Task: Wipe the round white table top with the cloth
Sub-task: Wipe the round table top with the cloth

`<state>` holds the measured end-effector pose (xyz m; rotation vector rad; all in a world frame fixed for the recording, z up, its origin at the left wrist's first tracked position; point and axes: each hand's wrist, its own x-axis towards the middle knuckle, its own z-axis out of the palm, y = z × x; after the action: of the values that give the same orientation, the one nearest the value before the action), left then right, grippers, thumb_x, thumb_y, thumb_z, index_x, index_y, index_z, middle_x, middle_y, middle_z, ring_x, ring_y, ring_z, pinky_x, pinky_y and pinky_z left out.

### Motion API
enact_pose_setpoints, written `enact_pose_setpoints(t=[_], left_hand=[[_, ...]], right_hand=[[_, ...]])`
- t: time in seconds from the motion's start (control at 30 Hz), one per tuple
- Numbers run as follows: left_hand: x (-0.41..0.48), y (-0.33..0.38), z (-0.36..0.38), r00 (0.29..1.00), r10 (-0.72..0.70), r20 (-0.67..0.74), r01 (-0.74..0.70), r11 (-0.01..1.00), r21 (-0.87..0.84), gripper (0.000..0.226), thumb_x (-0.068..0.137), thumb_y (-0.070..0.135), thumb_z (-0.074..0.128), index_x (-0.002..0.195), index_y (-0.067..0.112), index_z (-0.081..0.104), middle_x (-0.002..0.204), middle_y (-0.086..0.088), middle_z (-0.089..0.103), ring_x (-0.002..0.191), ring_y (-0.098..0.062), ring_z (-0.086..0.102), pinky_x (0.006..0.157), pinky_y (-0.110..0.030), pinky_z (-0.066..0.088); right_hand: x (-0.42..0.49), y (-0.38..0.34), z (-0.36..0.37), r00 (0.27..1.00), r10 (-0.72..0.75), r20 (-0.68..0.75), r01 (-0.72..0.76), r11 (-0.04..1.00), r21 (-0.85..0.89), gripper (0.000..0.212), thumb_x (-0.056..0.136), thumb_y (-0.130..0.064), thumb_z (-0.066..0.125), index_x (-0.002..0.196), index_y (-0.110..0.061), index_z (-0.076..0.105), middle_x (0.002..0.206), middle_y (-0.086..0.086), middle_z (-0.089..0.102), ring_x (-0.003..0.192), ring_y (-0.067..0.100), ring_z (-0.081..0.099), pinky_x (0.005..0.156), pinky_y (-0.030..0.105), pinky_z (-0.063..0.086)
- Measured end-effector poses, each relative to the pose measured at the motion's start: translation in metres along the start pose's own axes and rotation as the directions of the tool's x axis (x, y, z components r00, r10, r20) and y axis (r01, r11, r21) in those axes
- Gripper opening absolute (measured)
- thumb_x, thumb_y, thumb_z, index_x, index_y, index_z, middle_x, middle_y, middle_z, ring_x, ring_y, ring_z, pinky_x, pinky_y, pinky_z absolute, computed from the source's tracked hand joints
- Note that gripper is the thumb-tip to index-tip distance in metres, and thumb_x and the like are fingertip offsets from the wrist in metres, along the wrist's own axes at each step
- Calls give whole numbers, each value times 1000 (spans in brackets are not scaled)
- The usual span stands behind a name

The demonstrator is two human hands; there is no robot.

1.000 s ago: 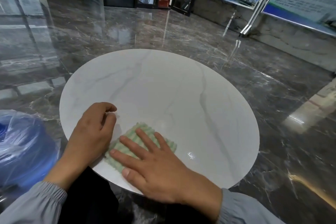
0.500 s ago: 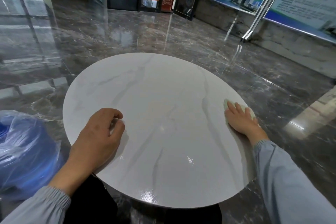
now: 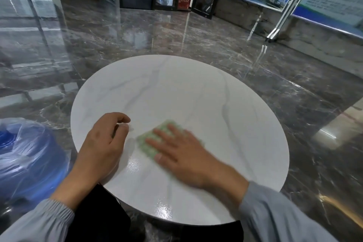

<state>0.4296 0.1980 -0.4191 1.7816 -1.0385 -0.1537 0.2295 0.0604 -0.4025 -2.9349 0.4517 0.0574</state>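
Head view: round white table top (image 3: 196,92) centre frame, on dark glossy marble floor (image 3: 137,41). Green cloth (image 3: 150,141) flat on near-left part of top, just R of L hand. R hand (image 3: 182,155) lies palm-down on cloth, fingers straight, slightly spread, pressing it; hand blurred. L hand (image 3: 104,143) rests on top near left rim, fingers curled in, gripping nothing. Blue plastic-wrapped container (image 3: 25,159) on floor, far left.
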Motion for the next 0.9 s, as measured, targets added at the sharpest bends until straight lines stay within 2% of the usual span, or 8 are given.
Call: enact_pose_setpoints(t=[0.1, 0.23, 0.27, 0.4, 0.53, 0.67, 0.77, 0.9], left_hand=[[0, -1, 1, 1000, -24, 10, 24, 1000, -15, 23, 93, 37, 44, 105, 33, 63, 109, 23, 64, 106, 3, 59, 86, -12, 39], [-2, -1, 0, 999, -36, -31, 34, 998, -59, 29, 92, 39, 41, 104, 29, 65, 106, 18, 67, 104, -7, 64, 86, -30, 44], [-2, -1, 0, 998, -37, -46, 33, 997, -72, 30, 92, 40, 40, 104, 29, 65, 106, 17, 68, 103, -11, 66, 86, -33, 45], [-2, 1, 0, 992, -69, -107, 55, 990, -130, 30, 94, 38, 40, 103, 26, 65, 106, 16, 68, 104, -19, 68, 85, -33, 43], [0, -1, 0, 983, -92, -157, 60, 978, -198, 32, 94, 42, 38, 107, 29, 64, 111, 17, 66, 108, -23, 67, 93, -45, 48], [4, -10, -1, 974, -105, -202, 44, 957, -288, 36, 98, 45, 36, 116, 34, 64, 123, 14, 64, 116, -25, 62, 100, -59, 49], [3, -10, -5, 963, -123, -241, 31, 934, -356, 37, 101, 48, 32, 117, 36, 64, 126, 12, 64, 116, -25, 62, 99, -59, 49], [3, -5, -7, 960, -139, -245, 25, 910, -415, 36, 103, 48, 30, 112, 41, 64, 125, 13, 66, 115, -20, 63, 100, -57, 49]], right_hand=[[-1, 104, -18, 910, 414, -2, -413, 908, 64, 53, 109, -53, 11, 160, -51, -1, 173, -13, 1, 159, 20, -4, 126, 51, 5], [-57, 234, -37, 583, 812, 14, -804, 574, 155, 59, 103, -56, 9, 159, -50, -7, 172, -13, -10, 159, 26, -8, 125, 58, 4], [-68, 259, -37, 496, 868, 10, -854, 486, 188, 62, 98, -67, 3, 158, -55, -3, 172, -15, -5, 159, 27, -6, 124, 58, 3], [-61, 270, -40, 417, 908, 36, -908, 413, 72, 70, 92, -68, -1, 160, -50, -2, 173, -12, -7, 159, 31, -10, 124, 62, -1], [8, 193, -39, 667, 744, 40, -745, 666, 36, 56, 105, -57, 12, 158, -55, -6, 171, -17, -9, 159, 29, -11, 123, 63, -1], [56, 49, -10, 955, 293, 47, -289, 954, -79, 56, 107, -55, 13, 160, -50, -5, 173, -13, -6, 159, 28, -12, 125, 57, -2], [35, -50, 4, 992, -41, 120, 41, 999, -3, 54, 107, -58, 15, 159, -53, -2, 172, -16, -9, 156, 22, -24, 120, 50, -21], [14, -47, -6, 991, -77, 106, 69, 994, 81, 51, 109, -58, 16, 158, -57, 4, 170, -24, -8, 155, 9, -24, 121, 39, -20]])
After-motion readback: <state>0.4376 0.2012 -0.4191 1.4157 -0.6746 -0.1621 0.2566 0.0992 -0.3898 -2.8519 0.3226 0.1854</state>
